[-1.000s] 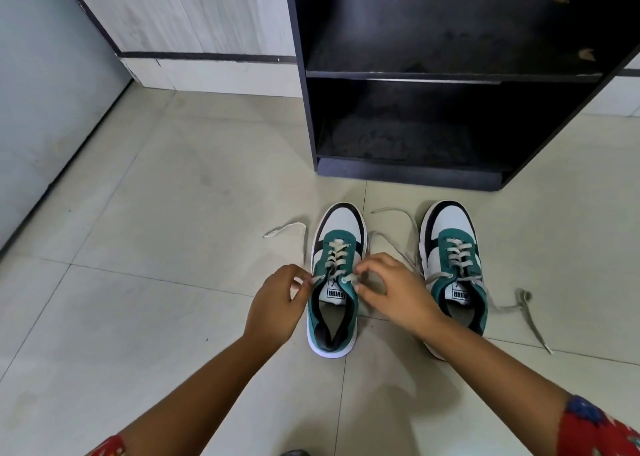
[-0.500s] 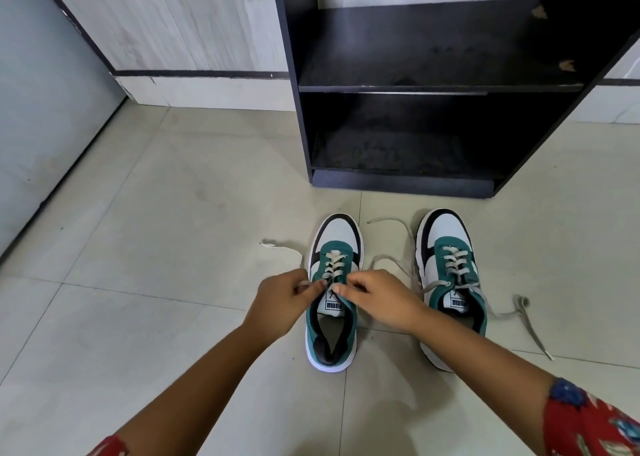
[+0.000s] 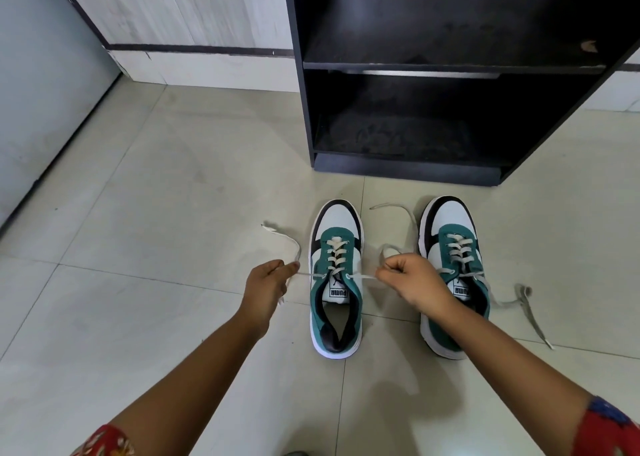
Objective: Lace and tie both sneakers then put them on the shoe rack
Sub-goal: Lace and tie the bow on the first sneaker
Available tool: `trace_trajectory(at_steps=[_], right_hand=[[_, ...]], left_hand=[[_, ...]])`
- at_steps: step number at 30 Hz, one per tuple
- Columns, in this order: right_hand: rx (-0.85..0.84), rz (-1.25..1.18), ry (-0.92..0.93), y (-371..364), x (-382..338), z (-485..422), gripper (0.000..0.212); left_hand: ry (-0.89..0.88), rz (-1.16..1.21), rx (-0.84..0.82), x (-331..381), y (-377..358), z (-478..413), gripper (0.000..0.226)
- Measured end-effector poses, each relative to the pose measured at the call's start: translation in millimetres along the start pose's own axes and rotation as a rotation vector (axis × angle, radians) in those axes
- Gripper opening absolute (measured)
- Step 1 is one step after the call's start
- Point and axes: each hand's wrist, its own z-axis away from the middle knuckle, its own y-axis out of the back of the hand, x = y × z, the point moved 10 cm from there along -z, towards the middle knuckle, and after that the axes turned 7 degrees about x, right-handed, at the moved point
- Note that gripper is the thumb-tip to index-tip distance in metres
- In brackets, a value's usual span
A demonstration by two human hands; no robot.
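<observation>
Both hands are closed on the lace ends of the left-hand sneaker (image 3: 336, 279), one to each side of it. On the left, the left hand (image 3: 268, 284) pinches its lace end (image 3: 284, 244) between thumb and curled fingers; the lace runs taut from the top eyelet to the fingers, and the loose tail curves up and away over the floor (image 3: 156, 196). On the right, the right hand (image 3: 410, 281) is a tight fist around the other lace end (image 3: 398, 220), pulled straight out from the opposite eyelet, with the slack looping up between the two shoes. That shoe is teal, white and black, laced up the front, untied, toe pointing at the rack. Its partner, the right-hand sneaker (image 3: 453, 272), stands just beside it, parallel, partly hidden by the right forearm; its own lace (image 3: 526, 303) trails loose on the tiles to the right. Beyond both toes stands the black shoe rack (image 3: 398, 64), two shelves showing, near the shoes but apart from them
</observation>
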Motion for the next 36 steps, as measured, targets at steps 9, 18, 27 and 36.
trace_trajectory(at_steps=[9, 18, 27, 36], right_hand=[[0.000, -0.018, -0.053, 1, 14, 6, 0.049], [0.070, 0.170, 0.060, 3, -4, 16, 0.041], [0.116, 0.051, -0.007, 0, 1, 46, 0.035], [0.317, -0.476, -0.261, 0, 4, 39, 0.008]], left_hand=[[0.039, -0.002, 0.032, -14, 13, -4, 0.042], [0.057, -0.194, -0.126, -27, 0, -4, 0.032], [-0.141, -0.333, 0.087, -4, -3, 39, 0.038], [-0.016, 0.136, -0.050, 26, -31, 47, 0.020]])
